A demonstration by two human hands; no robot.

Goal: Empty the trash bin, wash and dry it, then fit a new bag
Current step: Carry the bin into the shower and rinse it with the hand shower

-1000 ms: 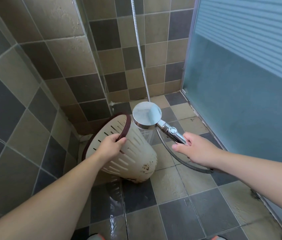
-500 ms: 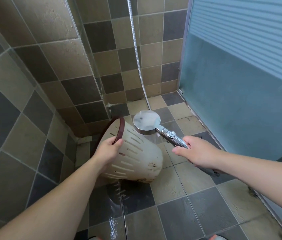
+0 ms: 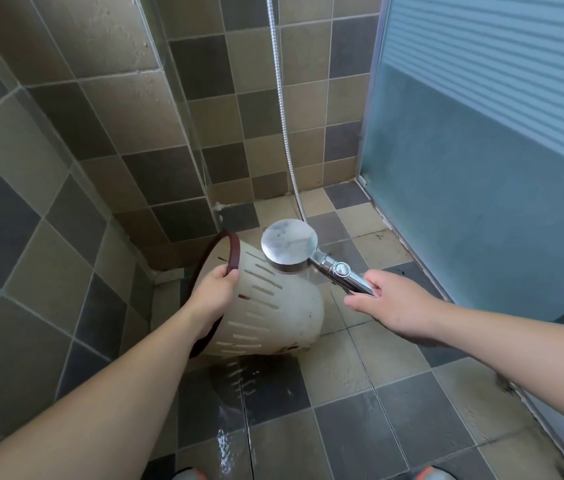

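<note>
A cream slotted trash bin (image 3: 284,306) with a dark brown rim lies tipped on its side on the wet tiled floor, mouth turned left toward the wall. My left hand (image 3: 213,296) grips the rim at its near side. My right hand (image 3: 394,304) holds the chrome handle of a shower head (image 3: 289,244), whose round face points down just over the bin's upper side. The bin's base shows brown stains. Its inside is hidden from me.
The metal shower hose (image 3: 284,109) hangs down the back tiled wall. A frosted glass door (image 3: 481,168) closes the right side. Tiled walls stand at left and back. Water runs over the dark floor tiles (image 3: 239,393) toward my shoes at the bottom edge.
The bin has rolled further, its mouth turning away to the left. My left hand shifted its hold along the rim. The shower head stays over the bin.
</note>
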